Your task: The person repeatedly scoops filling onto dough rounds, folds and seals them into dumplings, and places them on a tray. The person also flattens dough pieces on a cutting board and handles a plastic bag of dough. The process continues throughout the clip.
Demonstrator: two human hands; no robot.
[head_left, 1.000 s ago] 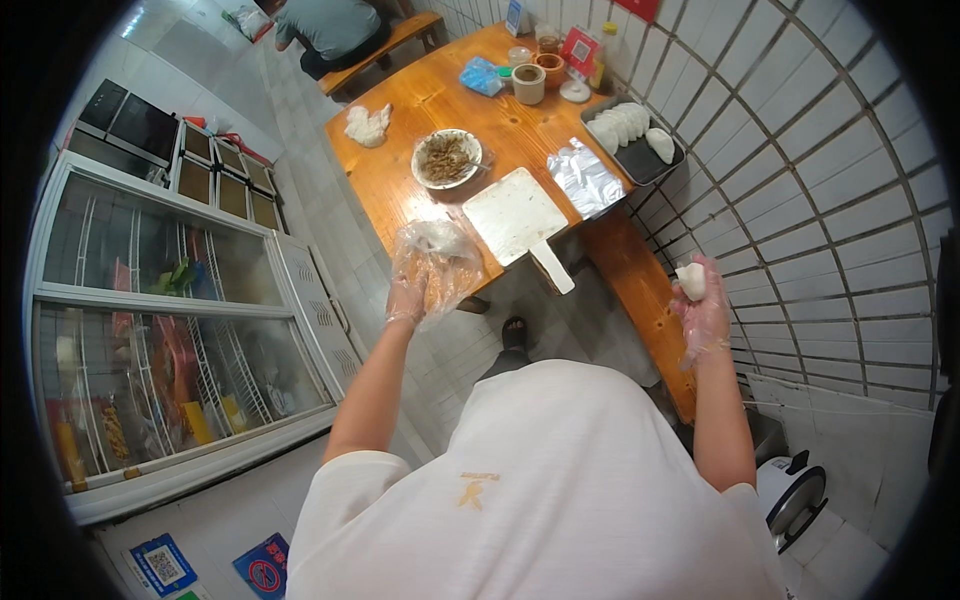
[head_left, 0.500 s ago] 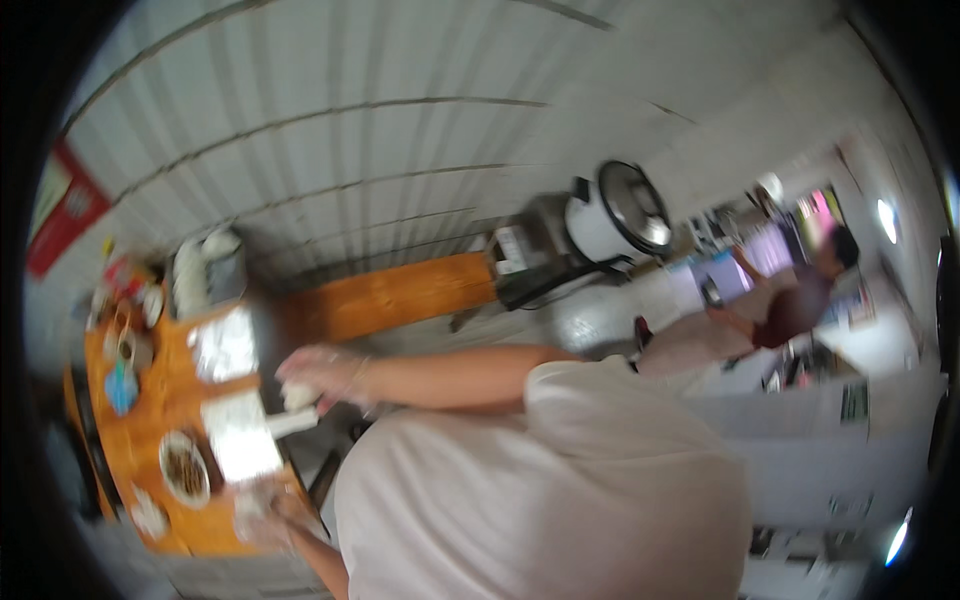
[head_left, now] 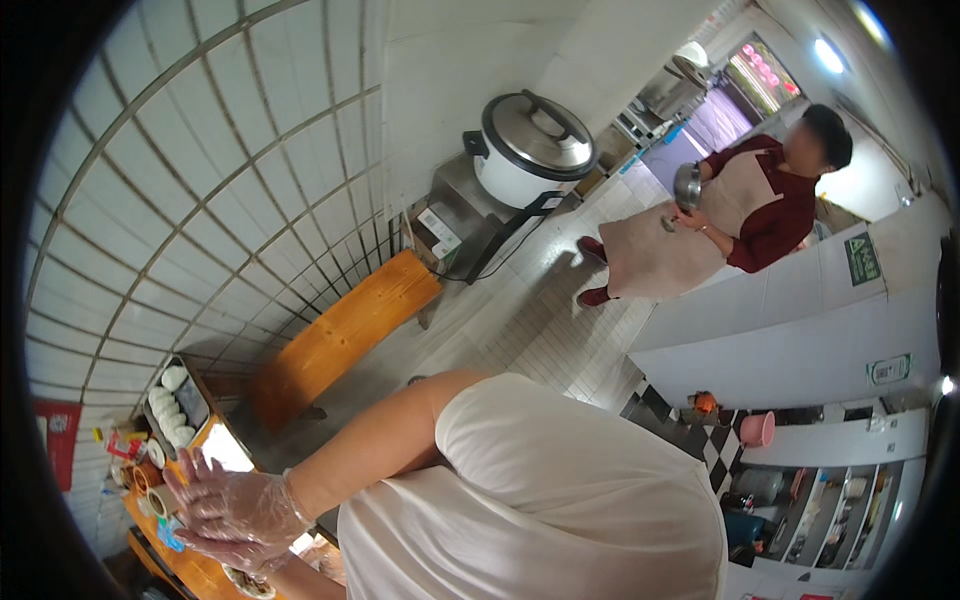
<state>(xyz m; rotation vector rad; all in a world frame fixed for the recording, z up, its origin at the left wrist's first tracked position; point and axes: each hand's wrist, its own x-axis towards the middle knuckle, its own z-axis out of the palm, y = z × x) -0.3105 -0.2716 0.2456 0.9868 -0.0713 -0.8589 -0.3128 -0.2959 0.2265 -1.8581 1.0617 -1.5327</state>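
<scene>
My right hand [head_left: 240, 508], in a clear plastic glove, is over the wooden table [head_left: 200, 575] with its fingers stretched and apart. Just below it in the picture is my left hand [head_left: 225, 550], also gloved, its fingers extended and close against the right palm. Whether anything lies between the palms is hidden. Beyond the fingers stand cups [head_left: 160, 500] and a blue crumpled item [head_left: 168, 535]. A bright white sheet [head_left: 228, 448] lies by the right wrist. Partly behind my left forearm is a plate [head_left: 250, 585] of brown food.
A tray holds several white rounded pieces [head_left: 172, 410] by the tiled wall. A wooden bench [head_left: 345, 335] stands beside a metal stand with a large white cooker [head_left: 535, 155]. Across the floor a person in an apron [head_left: 700, 215] holds a metal bowl [head_left: 687, 185]. Shelves [head_left: 835, 510] are at lower right.
My hands, apart before, have come together. The whitish item seen at my right hand no longer shows. The view has turned, and the other person appears more fully.
</scene>
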